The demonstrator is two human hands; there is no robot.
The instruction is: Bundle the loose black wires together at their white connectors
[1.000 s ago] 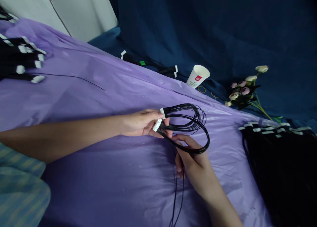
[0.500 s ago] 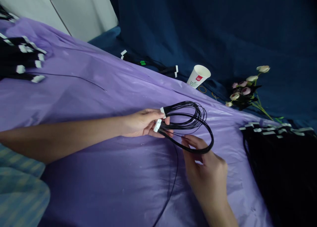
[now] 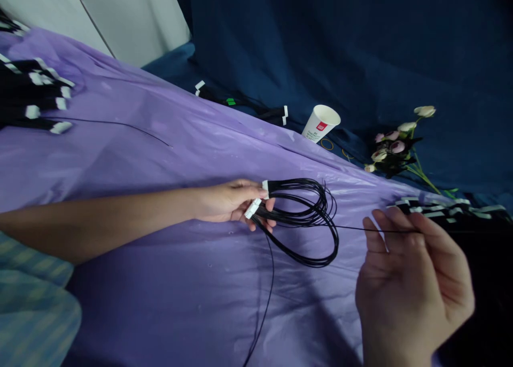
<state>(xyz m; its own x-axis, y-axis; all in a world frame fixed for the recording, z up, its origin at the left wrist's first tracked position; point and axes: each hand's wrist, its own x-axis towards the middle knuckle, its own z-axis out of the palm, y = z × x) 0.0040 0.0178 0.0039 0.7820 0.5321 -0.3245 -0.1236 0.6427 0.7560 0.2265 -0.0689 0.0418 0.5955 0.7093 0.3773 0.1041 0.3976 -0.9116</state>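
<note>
My left hand (image 3: 244,201) is closed on a looped bundle of thin black wires (image 3: 300,217), near the middle of the view. Two white connectors (image 3: 253,208) on the bundle's ends stick out beside the thumb. From the bundle a single black wire (image 3: 348,227) runs straight to the right. My right hand (image 3: 412,276) pinches this wire between thumb and forefinger, with the other fingers partly spread. A loose black wire (image 3: 268,297) hangs down from under my left hand across the purple cloth.
Purple cloth (image 3: 160,281) covers the table. Black wire bundles with white connectors (image 3: 32,110) lie at the left, and a dark pile of more harnesses (image 3: 481,265) at the right. Along the back edge are a paper cup (image 3: 320,124), artificial flowers (image 3: 396,145) and another harness (image 3: 260,110).
My right hand has moved right, away from the bundle, drawing one wire out straight. The loop has tilted and sunk slightly. My left hand has stayed in nearly the same place.
</note>
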